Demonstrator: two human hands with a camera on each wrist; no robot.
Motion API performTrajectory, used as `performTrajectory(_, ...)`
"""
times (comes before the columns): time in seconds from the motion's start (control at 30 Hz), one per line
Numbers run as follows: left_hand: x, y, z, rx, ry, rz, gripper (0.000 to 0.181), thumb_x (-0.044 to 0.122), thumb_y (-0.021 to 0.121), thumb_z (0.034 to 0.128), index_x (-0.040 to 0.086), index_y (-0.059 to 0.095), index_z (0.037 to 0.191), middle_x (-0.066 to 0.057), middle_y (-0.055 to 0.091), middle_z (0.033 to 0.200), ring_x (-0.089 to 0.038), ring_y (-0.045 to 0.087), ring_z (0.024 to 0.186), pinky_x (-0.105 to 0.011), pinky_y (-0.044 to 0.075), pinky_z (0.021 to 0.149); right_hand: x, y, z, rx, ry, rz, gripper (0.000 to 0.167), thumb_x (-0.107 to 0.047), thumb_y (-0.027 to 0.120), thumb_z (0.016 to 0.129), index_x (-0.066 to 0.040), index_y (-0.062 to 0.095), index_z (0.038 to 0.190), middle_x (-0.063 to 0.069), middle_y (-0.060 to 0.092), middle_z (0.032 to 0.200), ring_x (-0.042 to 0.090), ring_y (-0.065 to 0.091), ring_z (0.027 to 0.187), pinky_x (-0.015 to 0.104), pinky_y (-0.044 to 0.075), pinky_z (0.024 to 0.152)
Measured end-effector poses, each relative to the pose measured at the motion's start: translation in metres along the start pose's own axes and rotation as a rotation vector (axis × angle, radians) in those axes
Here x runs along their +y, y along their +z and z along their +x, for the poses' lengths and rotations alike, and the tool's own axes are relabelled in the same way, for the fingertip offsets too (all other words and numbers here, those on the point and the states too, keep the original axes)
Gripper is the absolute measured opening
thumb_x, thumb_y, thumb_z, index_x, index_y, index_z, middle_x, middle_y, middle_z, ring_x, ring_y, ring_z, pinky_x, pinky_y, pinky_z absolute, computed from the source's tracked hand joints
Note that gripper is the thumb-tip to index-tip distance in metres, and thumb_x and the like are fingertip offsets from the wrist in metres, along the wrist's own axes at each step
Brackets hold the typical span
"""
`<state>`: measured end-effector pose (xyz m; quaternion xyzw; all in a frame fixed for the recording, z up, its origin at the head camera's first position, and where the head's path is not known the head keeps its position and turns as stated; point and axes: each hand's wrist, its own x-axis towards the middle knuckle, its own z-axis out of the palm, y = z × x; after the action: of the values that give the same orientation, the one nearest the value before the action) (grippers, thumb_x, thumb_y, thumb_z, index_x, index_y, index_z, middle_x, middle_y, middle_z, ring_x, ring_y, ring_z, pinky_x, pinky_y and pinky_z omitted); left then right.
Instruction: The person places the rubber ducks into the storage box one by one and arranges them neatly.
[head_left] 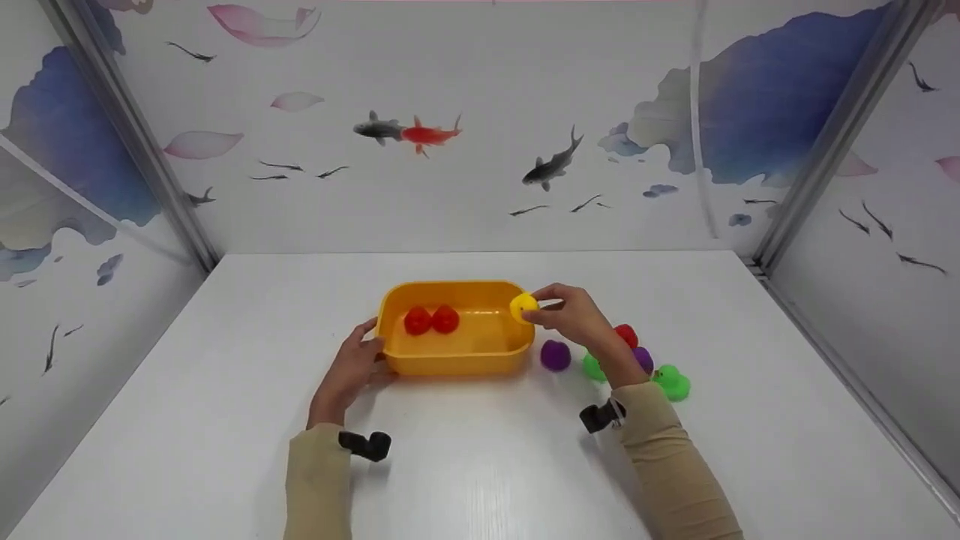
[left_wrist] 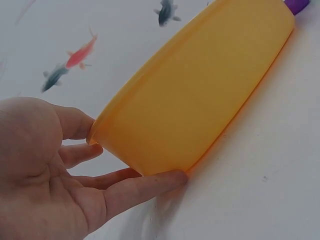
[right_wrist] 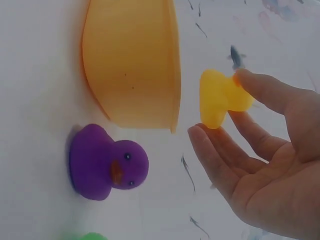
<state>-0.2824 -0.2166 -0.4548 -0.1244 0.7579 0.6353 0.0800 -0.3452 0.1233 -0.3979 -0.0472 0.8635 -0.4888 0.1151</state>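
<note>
A yellow-orange plastic basin (head_left: 450, 365) stands on the white table with two red rubber ducks (head_left: 431, 320) in its left half. My left hand (head_left: 354, 369) holds the basin's left end, thumb along the near side and fingers at the end and rim, as the left wrist view shows. Between thumb and fingertips my right hand (head_left: 574, 315) pinches a yellow rubber duck (right_wrist: 220, 97), raised over the basin's right rim. A purple duck (right_wrist: 97, 162) sits on the table just right of the basin, below that hand.
Under and beside my right forearm lie more ducks: a green one (head_left: 673, 382) at the right, another green one (head_left: 594, 367), a red one (head_left: 626, 334) and a purple one (head_left: 643, 359), partly hidden. A printed wall (head_left: 465, 210) stands behind the table.
</note>
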Motion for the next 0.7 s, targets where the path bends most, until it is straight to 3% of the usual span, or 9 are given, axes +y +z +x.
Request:
performTrajectory(0.33, 0.001, 0.000, -0.002, 0.002, -0.003, -0.001, 0.057, 0.028, 0.040, 0.1055, 0.024, 0.023, 0.159, -0.016, 0.046, 0.152, -0.030, 0.057, 0.127, -0.040, 0.055, 0.102, -0.020, 0.024, 0.012, -0.031, 0.000, -0.038, 0.039, -0.020, 0.075, 0.090, -0.010, 0.064, 0.125, 0.011, 0.061, 0.134, 0.028, 0.062, 0.122, 0.038, 0.054, 0.105)
performTrajectory(0.7, -0.001, 0.000, -0.001, -0.007, -0.003, -0.008, 0.057, 0.029, 0.041, 0.1066, 0.025, 0.022, 0.160, -0.016, 0.044, 0.155, -0.030, 0.056, 0.130, -0.042, 0.053, 0.106, -0.034, 0.042, 0.029, -0.059, 0.027, -0.073, 0.041, -0.022, 0.077, 0.088, -0.008, 0.065, 0.124, 0.010, 0.063, 0.128, 0.025, 0.062, 0.115, 0.035, 0.053, 0.106)
